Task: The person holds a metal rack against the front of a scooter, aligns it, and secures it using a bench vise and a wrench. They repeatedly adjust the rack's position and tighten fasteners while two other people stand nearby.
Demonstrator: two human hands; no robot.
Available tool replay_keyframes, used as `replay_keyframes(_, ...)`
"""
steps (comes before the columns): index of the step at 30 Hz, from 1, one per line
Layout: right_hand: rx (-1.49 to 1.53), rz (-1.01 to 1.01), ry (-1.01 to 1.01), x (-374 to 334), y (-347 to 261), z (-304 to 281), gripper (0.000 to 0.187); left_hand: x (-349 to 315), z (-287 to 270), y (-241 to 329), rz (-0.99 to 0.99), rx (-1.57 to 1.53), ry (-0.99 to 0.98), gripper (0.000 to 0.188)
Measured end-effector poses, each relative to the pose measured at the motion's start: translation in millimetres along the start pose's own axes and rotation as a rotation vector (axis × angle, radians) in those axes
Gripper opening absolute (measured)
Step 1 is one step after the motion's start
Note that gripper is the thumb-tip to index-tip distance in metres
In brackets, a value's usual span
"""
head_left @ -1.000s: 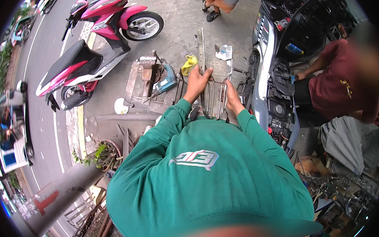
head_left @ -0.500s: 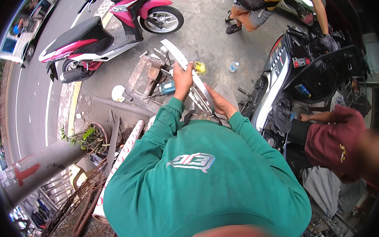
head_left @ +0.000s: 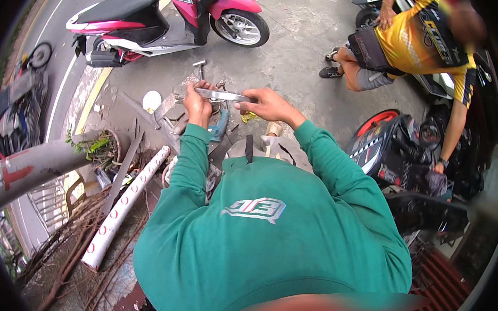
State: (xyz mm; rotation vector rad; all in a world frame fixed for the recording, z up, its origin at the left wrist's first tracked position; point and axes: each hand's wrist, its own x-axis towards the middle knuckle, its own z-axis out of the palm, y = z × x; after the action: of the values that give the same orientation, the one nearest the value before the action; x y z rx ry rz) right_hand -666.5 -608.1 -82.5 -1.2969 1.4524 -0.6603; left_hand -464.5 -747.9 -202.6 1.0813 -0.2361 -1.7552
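Between my two hands, out in front of my chest, is a curved flat silvery metal strip (head_left: pixel 221 94). My left hand (head_left: pixel 198 106) grips its left end, and my right hand (head_left: pixel 269 105) closes on the right end with the fingers over the top. The strip lies nearly level, seen from a low slant. Below it on the ground is a blue power tool (head_left: pixel 219 127), partly covered by the strip and my left arm. A hammer (head_left: pixel 199 67) stands just beyond the strip, and a yellow item (head_left: pixel 248 117) shows under my right hand.
A pink and white scooter (head_left: pixel 156 30) stands ahead on the left. On the right, a person in a yellow shirt (head_left: pixel 418 37) reaches to a partly dismantled motorcycle (head_left: pixel 374 148). A long white roll (head_left: pixel 128 205), branches and a fallen grey pole (head_left: pixel 44 171) lie left.
The metal strip has swung from steep to nearly level, and my right hand has moved up to its right end. My view has turned, with the person in yellow now showing more fully.
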Motion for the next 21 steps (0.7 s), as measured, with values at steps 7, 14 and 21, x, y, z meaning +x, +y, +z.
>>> replay_keyframes(7,-0.378,-0.325,-0.328,110,-20,-37,0.035,43,-48,1,0.125,-0.342,0.368,0.026)
replay_keyframes(14,-0.326,-0.37,-0.67,176,-42,-6,0.038,72,-111,-2,0.181,-0.545,0.454,0.026)
replay_keyframes(21,-0.455,-0.533,-0.836,245,-53,32,0.048,84,-133,-8,0.304,-0.751,0.628,0.026)
